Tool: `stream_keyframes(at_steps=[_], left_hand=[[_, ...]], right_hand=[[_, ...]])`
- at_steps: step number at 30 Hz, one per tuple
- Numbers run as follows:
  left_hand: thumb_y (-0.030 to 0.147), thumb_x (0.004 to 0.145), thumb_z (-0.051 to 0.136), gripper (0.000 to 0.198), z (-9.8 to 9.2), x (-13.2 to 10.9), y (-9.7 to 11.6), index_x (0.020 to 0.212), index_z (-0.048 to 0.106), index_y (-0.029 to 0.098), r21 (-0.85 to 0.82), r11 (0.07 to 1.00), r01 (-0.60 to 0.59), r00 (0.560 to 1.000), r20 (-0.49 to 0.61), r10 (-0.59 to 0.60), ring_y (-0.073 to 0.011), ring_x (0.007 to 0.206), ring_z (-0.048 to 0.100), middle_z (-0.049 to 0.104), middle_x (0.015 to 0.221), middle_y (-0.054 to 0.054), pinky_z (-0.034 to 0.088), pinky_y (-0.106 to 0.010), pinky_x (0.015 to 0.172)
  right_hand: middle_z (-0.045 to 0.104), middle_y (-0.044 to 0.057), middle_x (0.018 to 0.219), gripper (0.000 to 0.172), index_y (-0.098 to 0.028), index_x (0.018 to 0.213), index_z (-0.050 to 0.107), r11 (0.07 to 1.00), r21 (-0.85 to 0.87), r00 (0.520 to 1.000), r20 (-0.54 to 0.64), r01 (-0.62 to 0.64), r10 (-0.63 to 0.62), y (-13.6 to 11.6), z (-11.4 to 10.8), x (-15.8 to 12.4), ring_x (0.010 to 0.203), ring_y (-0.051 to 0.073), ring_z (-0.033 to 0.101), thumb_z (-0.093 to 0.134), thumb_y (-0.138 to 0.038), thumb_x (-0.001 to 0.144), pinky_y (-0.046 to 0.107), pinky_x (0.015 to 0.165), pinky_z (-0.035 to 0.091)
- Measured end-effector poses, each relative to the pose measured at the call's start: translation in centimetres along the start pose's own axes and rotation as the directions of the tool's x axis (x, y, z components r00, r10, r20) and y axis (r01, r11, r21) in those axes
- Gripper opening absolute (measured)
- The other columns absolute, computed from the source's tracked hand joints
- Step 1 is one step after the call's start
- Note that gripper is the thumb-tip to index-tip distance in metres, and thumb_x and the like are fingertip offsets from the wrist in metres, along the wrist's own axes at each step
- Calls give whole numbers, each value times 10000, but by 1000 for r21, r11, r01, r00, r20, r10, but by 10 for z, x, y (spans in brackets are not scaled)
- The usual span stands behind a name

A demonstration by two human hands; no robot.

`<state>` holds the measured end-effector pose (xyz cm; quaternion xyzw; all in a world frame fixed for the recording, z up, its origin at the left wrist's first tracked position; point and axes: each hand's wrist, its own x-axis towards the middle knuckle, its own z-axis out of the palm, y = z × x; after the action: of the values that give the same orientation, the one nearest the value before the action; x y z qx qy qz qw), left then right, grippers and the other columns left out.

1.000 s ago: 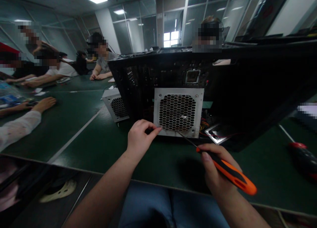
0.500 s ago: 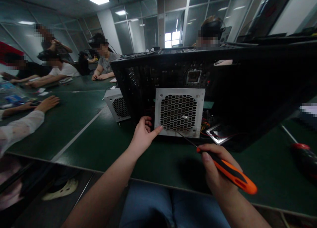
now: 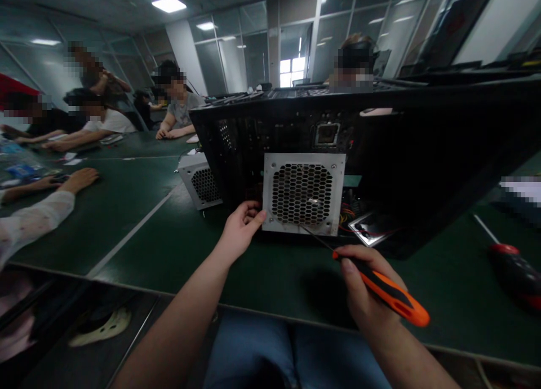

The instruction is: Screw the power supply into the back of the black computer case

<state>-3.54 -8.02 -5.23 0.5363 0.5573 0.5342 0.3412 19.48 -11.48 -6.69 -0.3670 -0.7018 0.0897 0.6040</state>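
Right hand (image 3: 368, 290) wrapped round orange-black screwdriver (image 3: 395, 295), slanting to lower edge of power supply unit (image 3: 296, 193); left hand (image 3: 239, 229) half-curled at its side, grip unclear; best brace firmly, screwdriver square-on.

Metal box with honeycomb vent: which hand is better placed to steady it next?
Probably the left hand: it is already at the lower left edge of the metal box, while the right hand holds the orange-and-black screwdriver.

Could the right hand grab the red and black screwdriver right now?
Probably not: the right hand is busy gripping the orange screwdriver, and the red and black screwdriver lies farther right.
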Motion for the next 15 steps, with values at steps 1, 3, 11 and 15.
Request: stream_keyframes(at_steps=[1,3,11,15], left_hand=[[499,684,611,484,0,0,1,978,524,126,-5,1000,10,1000,4,-10,-80,599,495,527,757,3,397,-212,523],[478,672,627,482,0,-1,3,982,521,125,-11,1000,14,1000,11,-14,-79,603,492,523,757,6,396,-207,519],[379,646,681,484,0,-1,-3,1028,513,134,68,996,-62,998,-1,62,-86,662,515,525,812,-1,449,-240,628],[396,675,673,508,0,-3,-3,1080,497,143,139,987,-76,997,0,77,-92,665,515,521,825,-4,443,-231,591]], right_hand=[[669,12,730,88,-223,842,631,1000,0,1000,0,-2,2,0,0,0,649,159,639,550,-236,812,265,570,510],[668,11,727,87,-225,843,629,1000,1,1000,2,-2,2,-1,-1,1,649,158,640,549,-239,813,262,568,512],[669,8,716,91,-232,835,635,1000,1,1000,10,-8,8,-3,0,1,624,158,637,549,-245,808,261,546,508],[672,5,710,88,-230,833,638,1000,-3,1000,3,-12,12,-2,0,1,611,156,636,558,-249,802,255,532,502]])
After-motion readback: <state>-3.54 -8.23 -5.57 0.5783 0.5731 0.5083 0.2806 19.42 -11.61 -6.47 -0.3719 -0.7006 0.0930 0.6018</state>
